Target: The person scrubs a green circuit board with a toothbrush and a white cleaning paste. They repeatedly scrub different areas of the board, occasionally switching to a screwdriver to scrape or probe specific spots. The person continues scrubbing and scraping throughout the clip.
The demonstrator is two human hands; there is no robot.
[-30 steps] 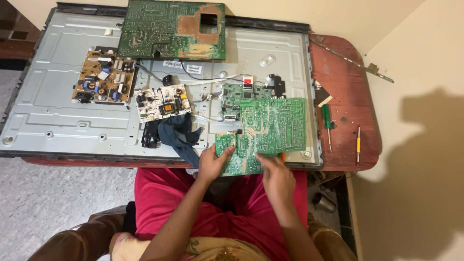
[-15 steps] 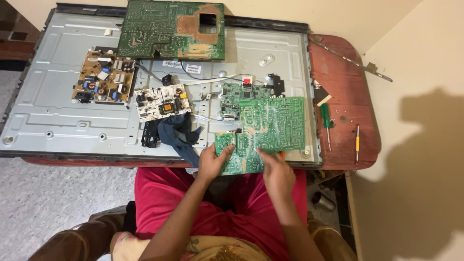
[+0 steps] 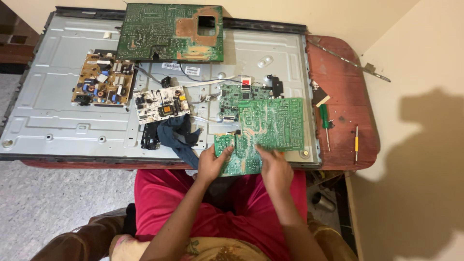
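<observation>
We grip the green circuit board point(image 3: 263, 133) at its near edge, left hand point(image 3: 211, 164) clasping its corner, right hand point(image 3: 274, 168) pressing a tool too hidden to name. Three other boards already lie loose on the metal television back panel point(image 3: 58, 130); this one remains.

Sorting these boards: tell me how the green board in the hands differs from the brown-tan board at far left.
The green board shows its flat solder side; the brown-tan board shows its parts, component side up. The green board is larger. The left hand and right hand touch it, while the brown-tan board lies untouched. Both rest on the grey metal panel.
</observation>
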